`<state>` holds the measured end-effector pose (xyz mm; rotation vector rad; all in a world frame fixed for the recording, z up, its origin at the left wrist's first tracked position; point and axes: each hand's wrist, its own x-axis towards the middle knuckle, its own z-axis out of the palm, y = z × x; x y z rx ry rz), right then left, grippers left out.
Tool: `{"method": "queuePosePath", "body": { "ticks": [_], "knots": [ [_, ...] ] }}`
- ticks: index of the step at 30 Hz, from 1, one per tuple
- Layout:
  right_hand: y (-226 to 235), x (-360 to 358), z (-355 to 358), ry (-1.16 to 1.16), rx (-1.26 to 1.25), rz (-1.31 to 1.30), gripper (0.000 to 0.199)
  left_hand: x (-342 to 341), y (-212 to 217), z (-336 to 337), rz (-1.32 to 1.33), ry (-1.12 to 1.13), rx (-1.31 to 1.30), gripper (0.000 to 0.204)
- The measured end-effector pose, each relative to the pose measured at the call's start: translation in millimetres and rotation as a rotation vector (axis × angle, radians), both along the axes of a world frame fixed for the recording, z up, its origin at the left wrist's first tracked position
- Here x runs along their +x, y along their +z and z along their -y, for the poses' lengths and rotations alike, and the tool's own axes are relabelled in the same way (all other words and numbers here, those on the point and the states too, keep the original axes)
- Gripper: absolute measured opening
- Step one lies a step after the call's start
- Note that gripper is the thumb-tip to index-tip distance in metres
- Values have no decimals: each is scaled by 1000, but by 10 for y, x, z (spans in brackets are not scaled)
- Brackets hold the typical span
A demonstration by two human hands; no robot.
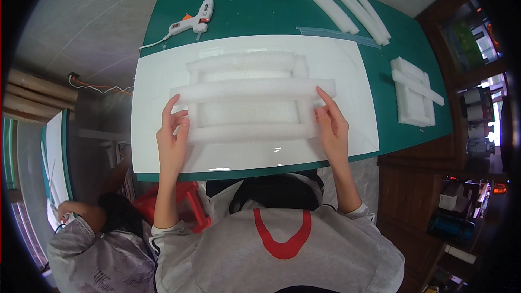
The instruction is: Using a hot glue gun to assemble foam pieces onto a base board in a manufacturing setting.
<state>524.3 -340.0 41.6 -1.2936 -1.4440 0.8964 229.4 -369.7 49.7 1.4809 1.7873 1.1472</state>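
A rectangular frame of white foam strips (247, 132) lies on a glossy white board in front of me. Across its middle runs a longer white foam strip (249, 90), whose ends stick out past the frame's sides. My left hand (172, 140) is at the strip's left end, index fingertip against it and thumb beside the frame. At the other end, my right hand (333, 127) has its index finger on the strip and its thumb lower, near the frame's right side. The fingers are bent lightly around both ends.
The white board (358, 130) sits on a green table (239, 0). A white glue gun (195, 20) with a cord lies far left. Long foam strips (325, 2) lie far right, a smaller foam assembly (415, 92) at right. Another person (103, 244) works at left beside a red stool (190, 201).
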Motion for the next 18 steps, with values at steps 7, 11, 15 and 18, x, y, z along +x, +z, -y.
{"method": "queuePosePath", "body": {
  "ticks": [7,11,15,18],
  "knots": [
    [7,-14,-11,0,-3,-3,34,-14,33,10,73,2,-87,55],
    [14,-10,-13,-10,-9,1,34,-117,-60,93,300,29,-58,58],
    [32,-27,-27,-6,-4,-2,34,-278,-102,145,318,43,-55,63],
    [25,-28,-23,-5,13,17,34,-256,-82,141,290,34,-36,63]
  ]
}}
